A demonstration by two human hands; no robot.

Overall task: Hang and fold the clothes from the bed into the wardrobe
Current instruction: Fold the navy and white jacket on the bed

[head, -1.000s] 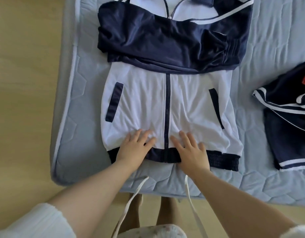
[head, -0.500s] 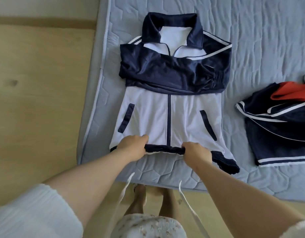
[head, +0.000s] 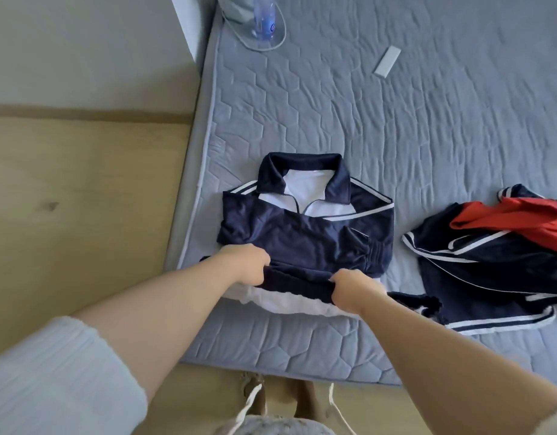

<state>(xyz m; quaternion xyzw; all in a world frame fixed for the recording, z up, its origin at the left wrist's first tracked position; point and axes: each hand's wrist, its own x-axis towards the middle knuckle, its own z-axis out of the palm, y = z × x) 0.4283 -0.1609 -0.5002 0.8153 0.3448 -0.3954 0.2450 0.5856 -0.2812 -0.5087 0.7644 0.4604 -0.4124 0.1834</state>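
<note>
left hand [head: 250, 265] and right hand [head: 352, 290] both grip navy hem of jacket [head: 305, 233], held over its folded sleeves on bed [head: 396, 120]; other clothes [head: 497, 259] lie near, to the right

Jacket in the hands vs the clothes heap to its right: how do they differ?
The jacket lies flat and squared, sleeves folded across; the heap is crumpled. The left hand and right hand grip the jacket by its hem; nothing touches the heap. The jacket is navy and white only; the heap has a red garment on top. Both are navy with white stripes and lie on the mattress.
</note>
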